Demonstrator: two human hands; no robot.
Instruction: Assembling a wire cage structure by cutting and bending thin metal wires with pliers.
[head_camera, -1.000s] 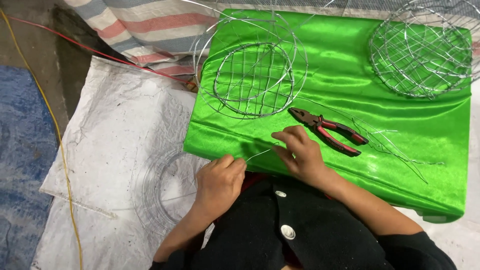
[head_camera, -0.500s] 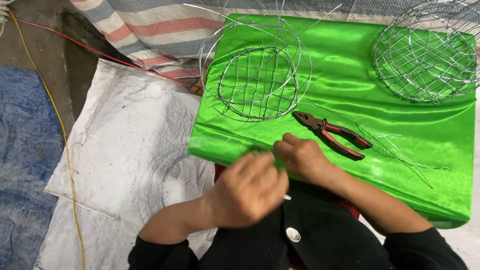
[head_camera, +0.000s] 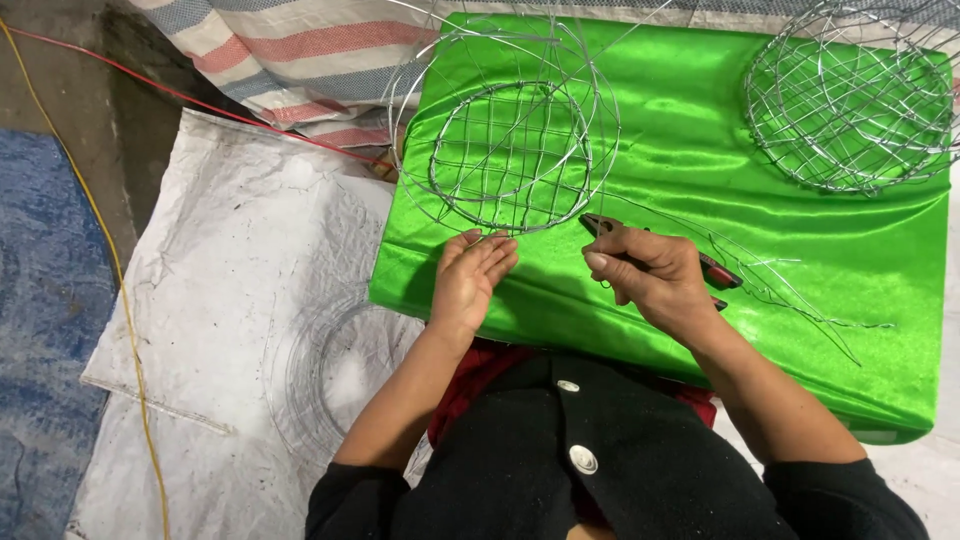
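surroundings: green satin cloth (head_camera: 700, 150) over a low work surface; finished wire basket (head_camera: 850, 95) at far R corner, well apart from both hands. White woven sack (head_camera: 240, 270) on floor to the L w/ a coil of thin wire (head_camera: 310, 375) lying on it. Striped fabric (head_camera: 290, 50) at top L, red cord (head_camera: 200, 100) & yellow cord (head_camera: 110, 270) running over the floor, blue mat (head_camera: 40, 330) at L edge.
in the way: loose wire strands (head_camera: 790, 290) sprawl on the cloth just R of the right hand; hand covers most of the pliers.
left hand (head_camera: 470, 285): forearm comes up from lower L, palm down, fingers straight & together, flat on the cloth's near edge. Open, holding nothing.
right hand (head_camera: 650, 275): forearm angled in from lower R, fingers curled over red-handled pliers (head_camera: 720, 275), closed on them; pliers lie on cloth, tip pointing L, handles out to the R.
wire frame (head_camera: 515, 145): round grid disc w/ looser outer rings, flat on cloth, far side of both hands. L fingertips just beside its near rim, prob. touching — hard to tell. Pliers tip near the rim's lower R; R hand apart from frame.
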